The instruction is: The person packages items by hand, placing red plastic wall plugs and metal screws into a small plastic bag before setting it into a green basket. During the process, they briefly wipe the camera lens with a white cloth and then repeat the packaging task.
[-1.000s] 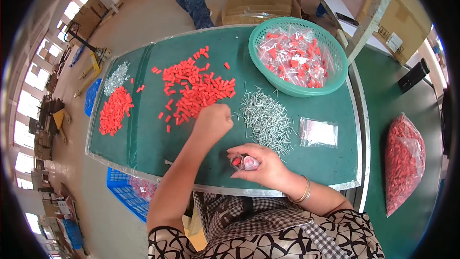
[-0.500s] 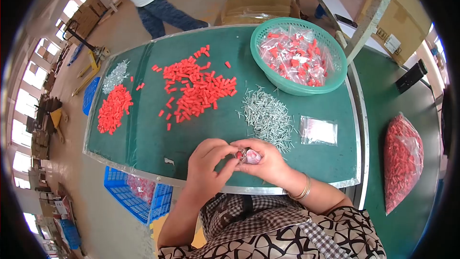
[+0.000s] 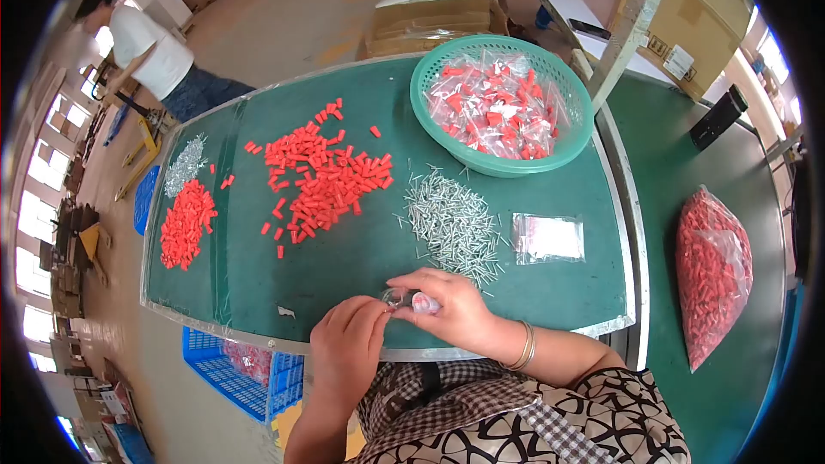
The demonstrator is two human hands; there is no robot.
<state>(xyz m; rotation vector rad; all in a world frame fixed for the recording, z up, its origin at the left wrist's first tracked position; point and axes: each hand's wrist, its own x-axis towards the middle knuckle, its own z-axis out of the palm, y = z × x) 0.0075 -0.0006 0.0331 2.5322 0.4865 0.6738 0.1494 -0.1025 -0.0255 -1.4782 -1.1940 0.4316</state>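
Over the near edge of the green table, my right hand [image 3: 455, 308] is closed around a small clear plastic bag [image 3: 423, 302] with pinkish contents or print. My left hand [image 3: 345, 339] pinches the bag's left end with its fingertips. What is inside is mostly hidden by my fingers. Just beyond my right hand lies a pile of silver screws [image 3: 454, 225]. A stack of flat clear bags [image 3: 548, 239] rests to the right of the screws. Red plastic wall plugs [image 3: 331, 185] are heaped farther to the left.
A green basket [image 3: 503, 163] of filled bags stands at the back right. More red plugs [image 3: 185, 228] and a silver pile [image 3: 186, 165] lie far left. A blue crate [image 3: 228, 382] sits below the table. A large bag of red pieces [image 3: 711, 271] rests right. Another person [image 3: 155, 56] is behind.
The red plug and screws at the bag's mouth no longer show between my fingers. Both hands have moved slightly nearer to me. The other person has moved left, and the view has shifted.
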